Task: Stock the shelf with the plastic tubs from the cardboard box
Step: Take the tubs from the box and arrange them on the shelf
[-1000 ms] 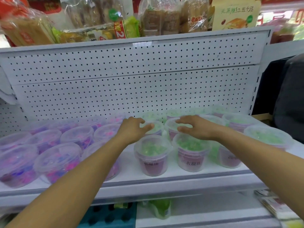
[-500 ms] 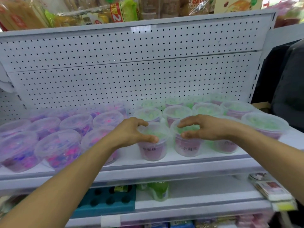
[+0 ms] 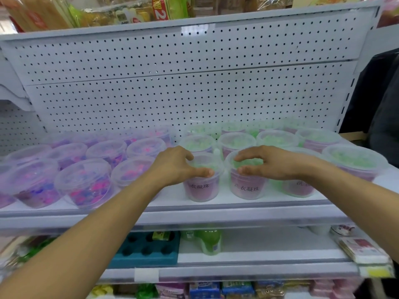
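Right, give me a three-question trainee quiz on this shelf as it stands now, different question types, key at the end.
1. True or false: the left hand is over a front-row tub with green contents.
2. Multiple choice: the tubs with pink and purple contents sit on which part of the shelf? A) the left side B) the right side C) the shelf below
3. Fill in: the right hand curls over the lid of the ____ tub with green contents, beside the first one.

Key
1. True
2. A
3. neighbouring
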`<move>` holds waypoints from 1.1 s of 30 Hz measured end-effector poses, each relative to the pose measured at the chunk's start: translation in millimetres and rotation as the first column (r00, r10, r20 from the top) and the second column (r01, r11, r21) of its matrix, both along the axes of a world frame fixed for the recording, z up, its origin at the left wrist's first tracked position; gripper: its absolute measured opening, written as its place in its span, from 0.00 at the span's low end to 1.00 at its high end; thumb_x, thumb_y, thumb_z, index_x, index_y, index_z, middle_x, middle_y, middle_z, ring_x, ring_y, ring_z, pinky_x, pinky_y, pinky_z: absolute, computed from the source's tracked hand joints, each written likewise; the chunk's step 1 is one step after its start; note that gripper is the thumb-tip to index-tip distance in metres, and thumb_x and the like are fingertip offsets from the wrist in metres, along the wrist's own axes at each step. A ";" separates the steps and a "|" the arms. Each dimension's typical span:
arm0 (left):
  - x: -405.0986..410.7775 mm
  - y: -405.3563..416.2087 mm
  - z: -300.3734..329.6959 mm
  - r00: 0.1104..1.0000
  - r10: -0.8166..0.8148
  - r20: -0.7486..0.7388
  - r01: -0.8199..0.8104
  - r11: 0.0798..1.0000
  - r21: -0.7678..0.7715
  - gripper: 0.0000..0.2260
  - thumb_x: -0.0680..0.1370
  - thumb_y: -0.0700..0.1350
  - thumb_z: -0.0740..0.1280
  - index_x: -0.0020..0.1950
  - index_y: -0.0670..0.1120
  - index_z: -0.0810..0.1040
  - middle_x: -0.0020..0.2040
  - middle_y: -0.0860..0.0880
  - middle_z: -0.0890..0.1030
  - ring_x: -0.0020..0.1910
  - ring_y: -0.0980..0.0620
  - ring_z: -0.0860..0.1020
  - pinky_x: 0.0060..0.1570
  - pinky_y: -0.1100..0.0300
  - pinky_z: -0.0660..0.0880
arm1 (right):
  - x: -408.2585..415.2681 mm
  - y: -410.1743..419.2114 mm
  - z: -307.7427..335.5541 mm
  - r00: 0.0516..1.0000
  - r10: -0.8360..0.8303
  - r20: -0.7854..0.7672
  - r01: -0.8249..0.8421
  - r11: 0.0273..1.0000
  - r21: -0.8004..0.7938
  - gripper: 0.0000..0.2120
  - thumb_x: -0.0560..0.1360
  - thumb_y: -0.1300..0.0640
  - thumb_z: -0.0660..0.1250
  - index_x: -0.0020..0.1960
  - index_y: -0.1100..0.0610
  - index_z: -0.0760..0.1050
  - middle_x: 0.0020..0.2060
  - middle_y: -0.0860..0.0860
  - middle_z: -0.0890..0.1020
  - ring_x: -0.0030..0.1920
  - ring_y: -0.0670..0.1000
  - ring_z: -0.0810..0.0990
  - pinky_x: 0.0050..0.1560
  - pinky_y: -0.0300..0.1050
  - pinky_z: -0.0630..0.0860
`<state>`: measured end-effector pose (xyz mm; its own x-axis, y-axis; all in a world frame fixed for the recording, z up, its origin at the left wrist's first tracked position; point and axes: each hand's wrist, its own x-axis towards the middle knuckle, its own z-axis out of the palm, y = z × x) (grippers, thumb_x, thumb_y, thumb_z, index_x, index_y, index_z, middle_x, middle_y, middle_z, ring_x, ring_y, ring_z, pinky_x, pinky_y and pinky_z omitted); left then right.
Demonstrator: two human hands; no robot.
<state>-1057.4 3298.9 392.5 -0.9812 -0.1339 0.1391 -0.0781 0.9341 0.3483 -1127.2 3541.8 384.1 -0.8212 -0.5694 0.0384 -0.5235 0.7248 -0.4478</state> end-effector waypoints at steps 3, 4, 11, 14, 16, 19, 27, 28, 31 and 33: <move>1.6 -0.8 -1.3 1.000 -0.008 0.004 0.008 1.000 0.010 0.38 0.65 0.70 0.69 0.68 0.48 0.74 0.67 0.50 0.75 0.65 0.49 0.73 0.54 0.58 0.67 | 1.0 -1.7 2.9 1.000 0.020 -0.021 -0.019 1.000 0.024 0.24 0.72 0.38 0.66 0.66 0.43 0.73 0.68 0.38 0.71 0.66 0.43 0.70 0.67 0.42 0.65; 2.3 -1.0 -2.5 1.000 -0.018 0.000 0.018 1.000 0.011 0.38 0.66 0.70 0.69 0.68 0.48 0.73 0.68 0.50 0.74 0.65 0.49 0.72 0.54 0.58 0.67 | 0.8 -2.9 4.0 0.999 0.024 -0.035 -0.023 1.000 0.021 0.24 0.73 0.38 0.65 0.66 0.44 0.73 0.67 0.39 0.71 0.65 0.43 0.70 0.66 0.41 0.65; 18.3 -17.4 -21.4 0.968 -0.110 -0.225 0.145 0.979 0.142 0.25 0.74 0.63 0.64 0.67 0.52 0.73 0.68 0.54 0.71 0.67 0.56 0.67 0.59 0.64 0.61 | -7.4 -32.1 5.1 0.981 0.030 -0.191 -0.066 0.981 -0.184 0.17 0.75 0.41 0.65 0.61 0.46 0.77 0.61 0.41 0.77 0.60 0.40 0.72 0.60 0.39 0.67; 20.3 -47.2 -18.2 0.958 -0.091 -0.271 0.122 0.987 0.101 0.25 0.74 0.64 0.64 0.66 0.53 0.74 0.68 0.57 0.72 0.67 0.58 0.68 0.59 0.65 0.61 | -14.1 -58.8 7.9 0.978 0.060 -0.200 -0.100 0.975 -0.197 0.16 0.75 0.42 0.66 0.60 0.45 0.77 0.61 0.41 0.77 0.61 0.42 0.74 0.63 0.44 0.70; 16.5 -77.5 -10.4 0.964 -0.039 -0.265 0.065 0.994 0.093 0.25 0.74 0.62 0.65 0.67 0.51 0.74 0.69 0.56 0.73 0.67 0.57 0.69 0.59 0.65 0.62 | -18.6 -78.6 12.5 0.975 0.087 -0.202 -0.126 0.974 -0.189 0.16 0.74 0.41 0.66 0.59 0.44 0.77 0.61 0.40 0.77 0.61 0.41 0.73 0.63 0.43 0.71; 4.4 -138.1 3.4 0.974 0.024 -0.227 -0.008 0.998 0.070 0.25 0.75 0.61 0.65 0.67 0.50 0.75 0.68 0.54 0.74 0.66 0.54 0.72 0.60 0.62 0.65 | -28.7 -107.2 20.6 0.975 0.100 -0.197 -0.130 0.981 -0.147 0.15 0.74 0.41 0.66 0.59 0.42 0.77 0.61 0.39 0.76 0.60 0.42 0.74 0.63 0.44 0.71; -68.0 -285.1 28.1 0.997 0.008 -0.079 -0.007 1.000 0.013 0.18 0.80 0.57 0.59 0.66 0.51 0.76 0.69 0.52 0.73 0.68 0.50 0.71 0.63 0.56 0.65 | -64.1 -217.8 40.7 0.996 -0.032 -0.081 0.025 0.995 -0.093 0.21 0.74 0.37 0.63 0.64 0.44 0.75 0.62 0.40 0.74 0.60 0.45 0.75 0.62 0.44 0.69; -78.0 -295.6 27.7 0.999 -0.012 -0.049 0.010 0.999 -0.047 0.18 0.81 0.57 0.58 0.66 0.51 0.76 0.69 0.50 0.74 0.68 0.49 0.71 0.66 0.55 0.65 | -70.4 -233.5 41.1 0.997 -0.056 -0.059 0.051 0.995 -0.080 0.23 0.74 0.36 0.62 0.65 0.44 0.75 0.64 0.41 0.73 0.62 0.46 0.74 0.63 0.45 0.68; -107.4 -318.9 21.6 0.996 -0.059 0.073 0.074 0.971 -0.225 0.23 0.79 0.62 0.50 0.54 0.51 0.80 0.55 0.47 0.80 0.55 0.49 0.75 0.70 0.46 0.60 | -89.6 -270.0 36.6 0.989 -0.147 0.003 0.147 0.989 -0.021 0.27 0.76 0.37 0.60 0.68 0.51 0.73 0.70 0.46 0.70 0.67 0.50 0.71 0.69 0.48 0.65; -122.0 -326.9 16.9 0.990 -0.067 0.124 0.097 0.963 -0.250 0.22 0.81 0.60 0.49 0.39 0.48 0.73 0.40 0.49 0.76 0.40 0.54 0.73 0.71 0.44 0.56 | -100.1 -287.0 30.5 0.977 -0.208 0.046 0.207 0.978 0.015 0.29 0.77 0.39 0.59 0.66 0.61 0.73 0.68 0.55 0.74 0.66 0.56 0.73 0.68 0.52 0.67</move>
